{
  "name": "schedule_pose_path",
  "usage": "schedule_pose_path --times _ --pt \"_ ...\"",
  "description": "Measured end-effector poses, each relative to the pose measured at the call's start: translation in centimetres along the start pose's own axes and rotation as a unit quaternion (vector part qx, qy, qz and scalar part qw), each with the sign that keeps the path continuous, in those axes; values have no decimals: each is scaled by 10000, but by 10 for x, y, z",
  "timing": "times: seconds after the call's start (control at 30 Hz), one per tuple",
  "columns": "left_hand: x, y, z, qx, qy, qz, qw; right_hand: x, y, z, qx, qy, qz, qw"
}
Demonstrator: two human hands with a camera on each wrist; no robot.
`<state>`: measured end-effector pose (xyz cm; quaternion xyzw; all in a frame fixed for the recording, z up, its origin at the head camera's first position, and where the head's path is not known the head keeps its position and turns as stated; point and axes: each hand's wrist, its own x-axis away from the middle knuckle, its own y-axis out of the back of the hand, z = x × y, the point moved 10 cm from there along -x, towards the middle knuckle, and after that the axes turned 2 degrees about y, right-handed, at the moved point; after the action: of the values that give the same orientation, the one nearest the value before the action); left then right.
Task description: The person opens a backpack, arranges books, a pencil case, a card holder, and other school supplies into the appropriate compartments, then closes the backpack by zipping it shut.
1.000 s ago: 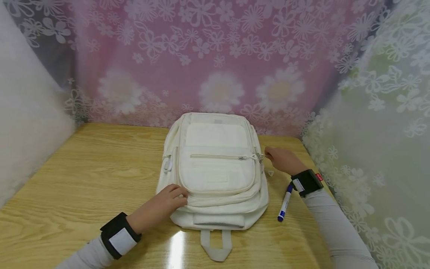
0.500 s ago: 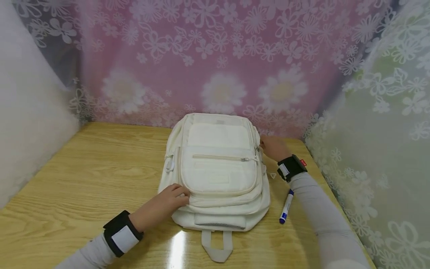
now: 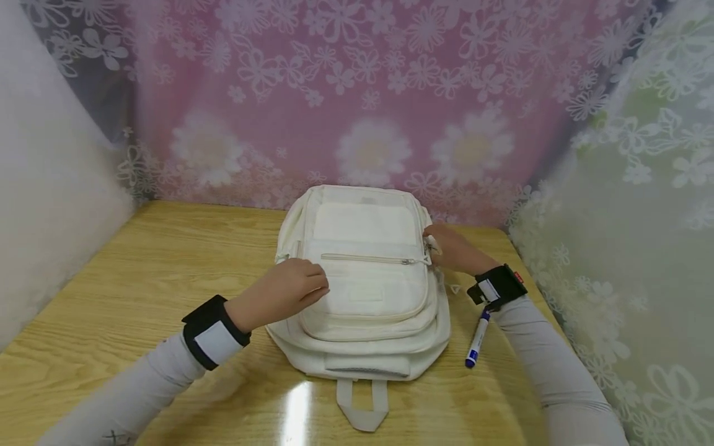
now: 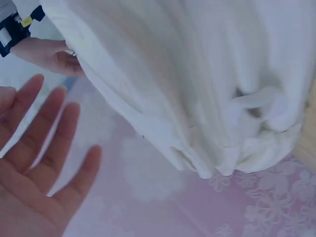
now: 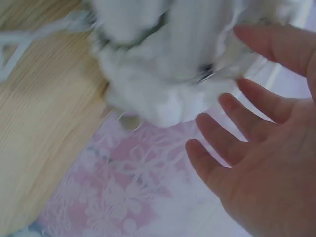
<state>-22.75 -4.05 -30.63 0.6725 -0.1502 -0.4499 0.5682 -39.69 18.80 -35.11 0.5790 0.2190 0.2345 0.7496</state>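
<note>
A cream backpack (image 3: 368, 223) lies front side up on the wooden table, its carrying loop (image 3: 362, 415) toward me. Over the bag's left front, my left hand (image 3: 287, 291) hovers with its fingers apart and holding nothing, as the left wrist view shows. My right hand (image 3: 454, 251) is at the bag's upper right edge, beside a zipper pull (image 3: 433, 246). In the right wrist view the right hand's thumb and index finger (image 5: 259, 96) stand apart, with the pull's cord close by them. A short zipper (image 3: 365, 258) crosses the front pocket.
A white marker with blue ends (image 3: 477, 339) lies on the table (image 3: 184, 279) right of the bag, close to my right wrist. A pink flowered curtain (image 3: 279, 93) hangs behind the table, and pale curtains flank both sides.
My left hand has lifted off the bag's lower left edge and moved up and right over its front. The right hand went up along the bag's right edge, then slightly back down.
</note>
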Motion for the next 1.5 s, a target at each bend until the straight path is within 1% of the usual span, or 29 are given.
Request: schedule_pose_path --times 0.03,0.1,0.2,0.27,0.3,0.4,0.5,0.6,0.7,0.77,0.83,0.9,1.03,1.17,1.33,1.5 --pt "-4 0 3 -131 81 62 9999 0 -1 4 67 61 9 10000" --pt "-9 -5 11 -288 320 346 9985 0 -2 11 358 163 -30 9992" --pt "-10 -18 24 -318 685 852 9935 3 -1 21 1034 388 -274 9935" --pt "-10 -28 32 -217 854 1074 9903 7 1 26 1388 499 -490 9878" --pt "-11 -33 36 -130 907 1117 9895 10 2 28 1547 548 -598 9846" --pt "-13 -45 45 -14 934 1158 9889 18 4 33 2023 643 -914 9729" --pt "-17 -57 53 207 1029 1253 9866 28 4 38 2226 599 -1087 9670" --pt "-17 -68 58 409 1131 1384 9830 37 -1 38 2156 292 -956 9713" --pt "-18 -73 59 371 1044 1397 9840 47 -5 37 2102 -45 -705 9751" --pt "-19 -72 58 272 940 1295 9867 55 -7 42 2195 -79 -596 9738" --pt "-19 -70 58 180 880 1210 9886 65 -8 51 2234 -7 -529 9733" --pt "-19 -70 59 156 907 1156 9890 75 -10 62 2269 133 -473 9727" --pt "-18 -73 61 153 993 1194 9878 96 -14 86 2078 329 -336 9770" --pt "-16 -75 61 225 1105 1227 9860 108 -20 111 1768 538 -261 9824" --pt "-13 -76 60 304 1180 1172 9856 111 -30 139 1370 865 -180 9866" --pt "-12 -74 60 226 1178 1054 9872 99 -41 166 1061 1198 -71 9871"
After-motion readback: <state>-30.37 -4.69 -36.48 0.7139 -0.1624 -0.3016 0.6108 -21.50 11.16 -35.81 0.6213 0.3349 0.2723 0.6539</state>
